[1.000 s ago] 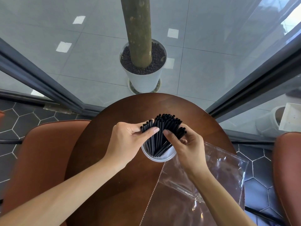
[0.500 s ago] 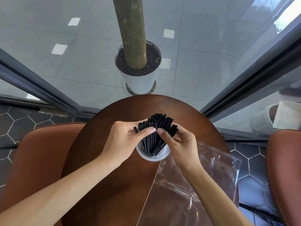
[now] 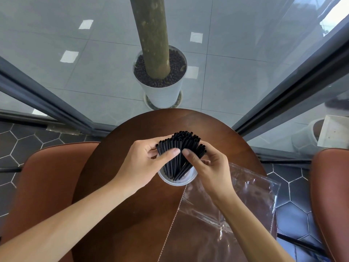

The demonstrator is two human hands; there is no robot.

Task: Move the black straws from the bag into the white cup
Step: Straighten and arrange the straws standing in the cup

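— Where do we have the black straws (image 3: 181,148) at this moment?

— We have them standing as one bundle in the white cup (image 3: 176,180), lower ends down inside it, open tops fanned out above the rim. Our left hand (image 3: 140,165) wraps the bundle from its left side, thumb laid across the near face, fingers curled round behind; that grip is clamped on the straws.

— And our other hand?

— Our right hand (image 3: 209,168) closes on the same bundle from the opposite side, thumb tip almost meeting the left thumb at the front, fingers curled round the right edge of the straws. So both grips are clamped on the bundle, and the cup sits directly beneath and between them.

— Where does the bag lie from there?

— The clear plastic bag (image 3: 226,210) lies flat on the round brown worktop (image 3: 132,214), below our right wrist and forearm, its edge near the cup. We cannot tell whether any straws are in it.

— Anything past our grips?

— Beyond them, behind the glass, stands a white planter (image 3: 162,91) with a trunk. Brown chairs (image 3: 45,176) flank us on either side.
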